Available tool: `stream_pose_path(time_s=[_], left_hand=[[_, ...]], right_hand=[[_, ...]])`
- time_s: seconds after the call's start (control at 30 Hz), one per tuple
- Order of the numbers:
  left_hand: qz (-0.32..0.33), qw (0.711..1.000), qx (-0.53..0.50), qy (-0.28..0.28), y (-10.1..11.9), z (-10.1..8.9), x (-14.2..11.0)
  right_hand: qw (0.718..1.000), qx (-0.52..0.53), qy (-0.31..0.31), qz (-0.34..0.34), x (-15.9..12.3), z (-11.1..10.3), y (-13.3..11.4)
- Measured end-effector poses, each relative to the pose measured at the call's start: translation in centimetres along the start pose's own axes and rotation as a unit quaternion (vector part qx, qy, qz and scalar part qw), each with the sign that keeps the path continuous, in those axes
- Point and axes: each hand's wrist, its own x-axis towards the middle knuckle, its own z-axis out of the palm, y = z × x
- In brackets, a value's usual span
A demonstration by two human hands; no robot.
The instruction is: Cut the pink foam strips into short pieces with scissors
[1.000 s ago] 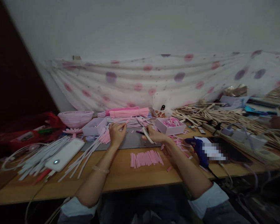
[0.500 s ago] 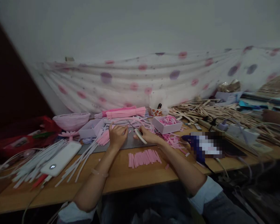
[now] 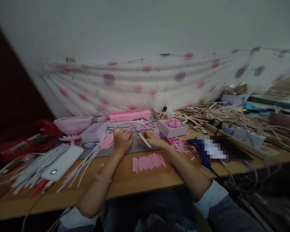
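Observation:
My left hand [image 3: 122, 140] rests on the grey cutting mat [image 3: 135, 147], fingers curled over a bunch of pink strips [image 3: 108, 141] that it pins down. My right hand [image 3: 153, 140] is closed on a white-handled cutting tool [image 3: 145, 140], its tip pointing toward the left hand. The two hands nearly touch. A row of short cut pink pieces [image 3: 148, 161] lies on the wooden table [image 3: 140, 180] just in front of the mat.
A white box of pink bits [image 3: 172, 127], a lilac box [image 3: 94, 132], a pink bowl [image 3: 72, 124], a white power bank [image 3: 62, 163] among white strips, a blue glue gun [image 3: 201, 149], a paper cup [image 3: 161, 114] and heaps of wooden sticks [image 3: 222, 116] crowd the table.
My right hand with the tool has moved left, closer to my left hand. The view has shifted slightly; the left hand stays on the strips.

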Motion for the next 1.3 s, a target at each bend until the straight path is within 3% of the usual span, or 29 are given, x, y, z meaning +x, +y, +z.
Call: stream_pose_path(time_s=[0.67,0.8,0.9,0.97,1.07,1.17,1.3], left_hand=[[-0.001,1.0,0.013,-0.018,-0.2,0.2,-0.2],[-0.033,0.999,-0.013,-0.02,-0.4,0.4,-0.3],[-0.127,0.988,-0.086,-0.023,-0.7,0.7,-0.1],[-0.229,0.953,-0.196,-0.038,-1.0,0.9,0.1],[-0.352,0.844,-0.398,-0.068,-1.5,1.2,0.5],[-0.407,0.755,-0.508,-0.083,-1.8,1.3,0.7],[-0.461,0.689,-0.551,-0.1,-1.5,1.1,0.8]], right_hand=[[0.998,-0.051,0.034,0.028,-0.6,0.3,-1.2],[0.998,-0.034,0.035,0.046,-0.7,0.4,-1.6],[0.997,-0.035,0.058,0.047,-0.4,0.2,-1.3],[0.988,-0.111,0.107,0.015,-0.3,-0.1,-0.9],[0.955,-0.253,0.152,-0.007,-0.4,-0.8,-0.5],[0.933,-0.341,0.114,-0.011,-0.5,-1.3,0.0],[0.918,-0.394,0.033,-0.03,-0.6,-1.4,0.5]])
